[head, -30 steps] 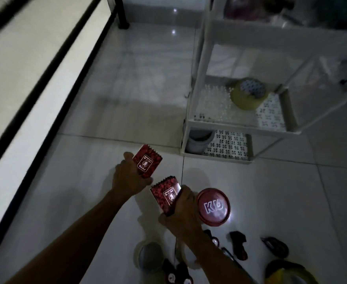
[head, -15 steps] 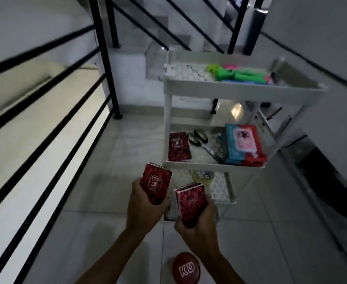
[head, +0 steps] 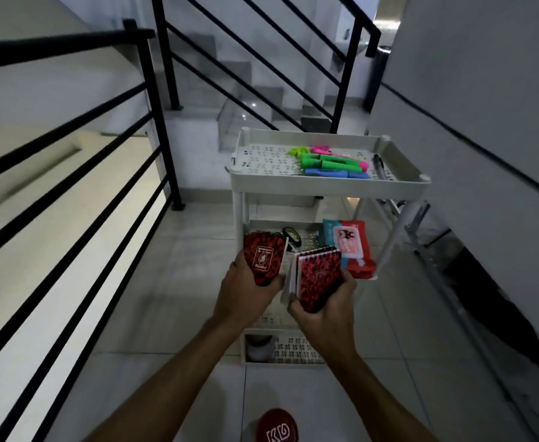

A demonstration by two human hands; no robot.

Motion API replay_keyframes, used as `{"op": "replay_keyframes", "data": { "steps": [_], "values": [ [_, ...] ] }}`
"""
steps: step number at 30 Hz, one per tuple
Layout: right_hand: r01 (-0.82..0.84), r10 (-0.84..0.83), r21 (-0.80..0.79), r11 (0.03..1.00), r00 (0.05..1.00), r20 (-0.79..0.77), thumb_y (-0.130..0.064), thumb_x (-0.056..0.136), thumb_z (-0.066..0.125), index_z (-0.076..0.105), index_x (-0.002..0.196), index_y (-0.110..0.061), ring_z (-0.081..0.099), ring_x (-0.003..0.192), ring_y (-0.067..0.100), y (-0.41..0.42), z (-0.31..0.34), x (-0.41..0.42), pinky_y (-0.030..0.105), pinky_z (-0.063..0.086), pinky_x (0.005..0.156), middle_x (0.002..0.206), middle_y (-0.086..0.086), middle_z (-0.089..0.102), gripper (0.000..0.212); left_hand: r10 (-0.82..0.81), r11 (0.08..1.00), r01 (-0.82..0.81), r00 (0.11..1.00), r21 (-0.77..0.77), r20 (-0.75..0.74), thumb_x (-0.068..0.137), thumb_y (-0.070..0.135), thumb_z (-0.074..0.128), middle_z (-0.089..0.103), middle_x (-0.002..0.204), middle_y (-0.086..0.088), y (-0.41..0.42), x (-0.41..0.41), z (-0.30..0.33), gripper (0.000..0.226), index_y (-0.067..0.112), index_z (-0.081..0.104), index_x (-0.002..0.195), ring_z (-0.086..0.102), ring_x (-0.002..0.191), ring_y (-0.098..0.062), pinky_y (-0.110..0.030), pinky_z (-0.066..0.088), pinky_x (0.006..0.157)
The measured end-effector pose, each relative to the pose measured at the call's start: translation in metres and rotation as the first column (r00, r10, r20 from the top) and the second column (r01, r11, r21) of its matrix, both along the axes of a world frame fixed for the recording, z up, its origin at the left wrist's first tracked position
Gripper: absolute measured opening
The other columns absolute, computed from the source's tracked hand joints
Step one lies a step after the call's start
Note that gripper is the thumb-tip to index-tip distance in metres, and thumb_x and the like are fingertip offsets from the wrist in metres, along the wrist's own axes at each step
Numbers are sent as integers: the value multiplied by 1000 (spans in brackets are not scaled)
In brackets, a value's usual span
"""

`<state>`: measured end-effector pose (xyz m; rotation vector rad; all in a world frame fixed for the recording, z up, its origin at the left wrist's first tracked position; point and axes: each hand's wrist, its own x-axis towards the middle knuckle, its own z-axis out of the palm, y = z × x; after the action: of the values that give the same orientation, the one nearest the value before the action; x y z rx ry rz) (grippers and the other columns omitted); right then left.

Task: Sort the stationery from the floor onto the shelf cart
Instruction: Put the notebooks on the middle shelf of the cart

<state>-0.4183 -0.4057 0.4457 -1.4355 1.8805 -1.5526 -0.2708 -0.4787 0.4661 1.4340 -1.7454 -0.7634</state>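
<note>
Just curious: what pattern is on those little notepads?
Red with black mottling, on both notepads; head view.

Red lid [head: 277, 425] cut by bottom edge; hands hide cart's [head: 325, 183] middle shelf.

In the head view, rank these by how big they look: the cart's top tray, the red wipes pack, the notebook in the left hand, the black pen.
1. top tray
2. red wipes pack
3. notebook in the left hand, close to the pack; it is nearer the camera, so this ranking is unsure
4. black pen
</note>
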Motion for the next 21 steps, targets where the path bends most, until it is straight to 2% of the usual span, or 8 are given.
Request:
{"op": "replay_keyframes", "data": {
  "steps": [2, 5, 8, 10, 13, 16, 19, 21],
  "values": [
    [14, -14, -1, 1000, 999, -30, -43, 61, 83, 24, 139, -24, 51, 115, 14, -3, 2, -4, 37, 53, 91, 127, -1, 46, 99, -20, 1000, 20, 999, -21, 28, 68, 63, 71, 58, 116, -2, -1, -7, 2, 94, 23, 27, 141, 63, 98, -20, -32, 55, 78],
    [-4, 3, 20, 1000, 999, 48, -42, 61, 81, 21, 140, -30, 54, 110, 4, -3, 3, -9, 35, 56, 87, 124, -12, 46, 100, -31, 999, 33, 996, -19, 78, 71, 55, 73, 50, 129, -11, -8, -20, 5, 103, 18, 15, 147, 60, 108, -26, -35, 53, 84],
    [59, -59, 28, 998, 998, 25, -39, 62, 82, 19, 143, -32, 47, 112, 4, -1, 0, -18, 27, 51, 86, 126, -10, 37, 103, 29, 999, -35, 983, 33, 182, 73, 56, 71, 48, 130, -18, -26, -37, 8, 102, 8, 19, 146, 55, 113, -34, -44, 52, 90],
    [91, -90, 46, 995, 996, -21, -39, 62, 84, 19, 145, -31, 41, 111, 3, 0, -1, -24, 18, 43, 82, 123, -12, 31, 106, 49, 996, -68, 963, 61, 264, 76, 57, 69, 44, 134, -21, -38, -46, 9, 102, 2, 20, 146, 51, 118, -35, -43, 49, 96],
    [70, -64, 94, 993, 995, -74, -43, 61, 86, 19, 148, -27, 40, 111, 5, 2, -3, -34, 21, 42, 84, 123, -10, 31, 111, 66, 995, -91, 913, 43, 402, 81, 56, 63, 35, 141, -23, -51, -54, 10, 103, -3, 12, 147, 46, 124, -36, -39, 44, 97],
    [67, -58, 122, 990, 995, -77, -44, 60, 86, 21, 148, -25, 40, 108, 2, 4, -4, -39, 20, 42, 84, 122, -9, 33, 111, 81, 995, -96, 791, -7, 606, 89, 55, 52, 32, 143, -27, -64, -62, 11, 98, -8, 5, 147, 47, 123, -35, -39, 47, 93],
    [57, -44, 152, 987, 995, -87, -43, 60, 85, 20, 148, -27, 42, 105, -10, 4, -3, -39, 1, 39, 68, 122, -11, 33, 111, 71, 994, -110, 734, 15, 676, 94, 44, 50, 38, 139, -29, -74, -66, 12, 84, -14, 13, 144, 53, 117, -33, -35, 51, 88],
    [53, -39, 166, 985, 995, -91, -41, 60, 85, 20, 148, -27, 38, 108, -17, 2, -2, -39, 0, 38, 62, 122, -10, 34, 111, 51, 993, -112, 747, 49, 663, 96, 31, 51, 42, 137, -27, -81, -65, 9, 61, -8, 32, 139, 51, 118, -33, -33, 47, 91]
  ]
}}
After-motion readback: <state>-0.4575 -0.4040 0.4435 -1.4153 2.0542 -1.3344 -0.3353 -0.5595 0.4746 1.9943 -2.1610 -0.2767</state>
